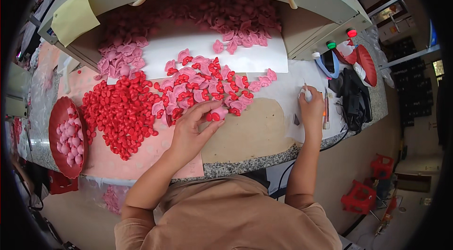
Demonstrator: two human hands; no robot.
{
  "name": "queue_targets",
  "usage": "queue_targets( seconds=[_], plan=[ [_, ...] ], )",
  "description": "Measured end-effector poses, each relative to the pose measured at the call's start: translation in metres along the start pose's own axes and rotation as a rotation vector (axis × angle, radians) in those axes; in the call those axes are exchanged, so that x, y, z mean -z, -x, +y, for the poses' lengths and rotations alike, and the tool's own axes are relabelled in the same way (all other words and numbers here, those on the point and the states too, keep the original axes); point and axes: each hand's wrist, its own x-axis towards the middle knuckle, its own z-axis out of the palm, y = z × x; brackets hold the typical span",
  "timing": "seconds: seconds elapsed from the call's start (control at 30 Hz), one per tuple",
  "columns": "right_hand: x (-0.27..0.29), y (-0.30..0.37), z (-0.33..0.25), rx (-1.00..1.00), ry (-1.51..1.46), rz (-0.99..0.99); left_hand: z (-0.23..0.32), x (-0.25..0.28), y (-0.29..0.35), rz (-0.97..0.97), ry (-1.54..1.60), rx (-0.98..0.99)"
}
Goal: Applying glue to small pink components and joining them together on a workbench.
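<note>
My left hand (192,122) is closed around a small pink molded piece with red parts on it (218,114), held over the bare brown patch of the worktop. Farther right, my right hand (312,108) grips a small white bottle (307,94) whose thin tip points away from me. Just beyond my left hand spreads a group of pink pieces with red bits attached (198,82). To its left is a large heap of glossy red pieces (120,113). My fingers partly cover the held piece.
A grey machine housing (325,28) arches over more pink pieces (247,18) at the back. On the left stands a red dish (55,148) with pink balls. Brushes (326,108), a black cable bundle (355,96) and a red tray (365,63) lie at right.
</note>
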Motion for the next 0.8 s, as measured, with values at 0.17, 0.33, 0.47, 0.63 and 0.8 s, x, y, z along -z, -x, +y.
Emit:
queue_targets(
  seconds=[0.17, 0.33, 0.47, 0.63, 0.8],
  plan=[
    [0.007, 0.014, -0.044, -0.055, -0.496, -0.109, -0.005, 0.001, 0.001, -0.031, -0.1, -0.128],
    [0.012, 0.057, -0.129, 0.152, -1.021, -0.38, -0.006, -0.004, 0.001, 0.095, -0.109, -0.117],
    [0.001, 0.065, -0.147, 0.367, -0.817, -0.564, -0.004, 0.0, 0.003, 0.106, -0.216, -0.177],
    [-0.011, 0.064, -0.14, 0.27, -1.021, -0.673, -0.008, 0.001, 0.004, 0.117, -0.199, -0.257],
    [-0.012, 0.067, -0.138, 0.212, -1.048, -0.679, -0.01, -0.001, 0.005, 0.126, -0.101, -0.256]
  ],
)
